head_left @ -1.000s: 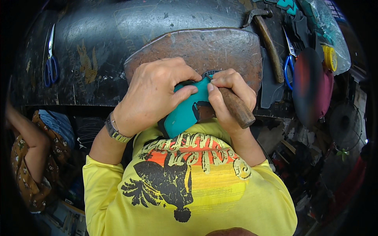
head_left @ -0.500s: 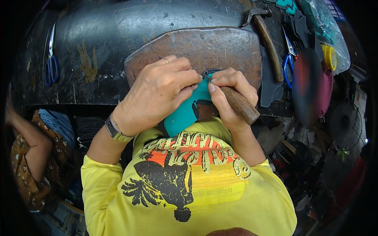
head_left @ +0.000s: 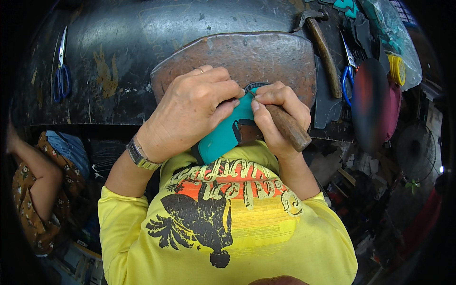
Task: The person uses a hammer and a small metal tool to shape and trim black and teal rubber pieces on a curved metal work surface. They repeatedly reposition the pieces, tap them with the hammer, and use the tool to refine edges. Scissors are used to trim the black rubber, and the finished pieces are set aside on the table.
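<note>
The left hand (head_left: 190, 111) presses a teal piece of material (head_left: 227, 135) down with its grip narrow, fingertips pinching the piece's upper edge. Just beside it, the right hand (head_left: 278, 116) has its grip closed around a wooden-handled tool (head_left: 289, 129), whose tip meets the teal piece between the two grips. Under both lies a rusty brown slab (head_left: 247, 54) on the dark bench (head_left: 118, 57). Beyond the right grip lie a hammer (head_left: 323, 50) and blue-handled scissors (head_left: 349, 71).

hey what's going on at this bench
A person in a yellow printed shirt is working a teal piece of material at the near edge of a worn brown board. The left hand pinches and steadies the piece, while the right hand grips a wooden-handled tool with its tip at the piece's top edge. A hammer and blue-handled scissors lie unused.
</note>
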Tool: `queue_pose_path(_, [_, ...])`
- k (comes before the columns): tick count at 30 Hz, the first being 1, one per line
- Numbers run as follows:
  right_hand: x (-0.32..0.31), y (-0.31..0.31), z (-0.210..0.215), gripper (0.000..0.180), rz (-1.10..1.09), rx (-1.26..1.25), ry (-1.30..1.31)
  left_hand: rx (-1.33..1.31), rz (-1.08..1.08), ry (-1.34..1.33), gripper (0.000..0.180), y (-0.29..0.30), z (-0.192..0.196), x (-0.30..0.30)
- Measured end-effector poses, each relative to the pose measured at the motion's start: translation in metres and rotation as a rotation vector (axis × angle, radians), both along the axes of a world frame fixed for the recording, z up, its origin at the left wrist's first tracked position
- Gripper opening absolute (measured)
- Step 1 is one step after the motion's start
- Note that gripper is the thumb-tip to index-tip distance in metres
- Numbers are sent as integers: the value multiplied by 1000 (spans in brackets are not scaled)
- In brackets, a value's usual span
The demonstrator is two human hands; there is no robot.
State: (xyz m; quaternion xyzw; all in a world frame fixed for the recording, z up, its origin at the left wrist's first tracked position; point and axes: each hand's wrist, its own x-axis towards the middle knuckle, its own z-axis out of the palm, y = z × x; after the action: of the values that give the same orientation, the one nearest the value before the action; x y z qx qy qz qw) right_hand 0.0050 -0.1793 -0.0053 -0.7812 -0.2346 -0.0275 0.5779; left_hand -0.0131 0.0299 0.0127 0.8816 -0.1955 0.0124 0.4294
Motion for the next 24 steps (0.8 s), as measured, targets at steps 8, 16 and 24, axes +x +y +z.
queue_pose_path(8, [-1, 4, -2, 15, -5, -38, -55, 5, 16, -8, 17, -2, -1, -1])
queue_pose_path(16, [-1, 6, -2, 15, -12, -54, -104, -23, 53, -37, 18, -3, -3, -4])
queue_pose_path(24, [0, -3, -2, 11, 49, -5, 3, -16, 45, -76, 13, -6, -3, -6])
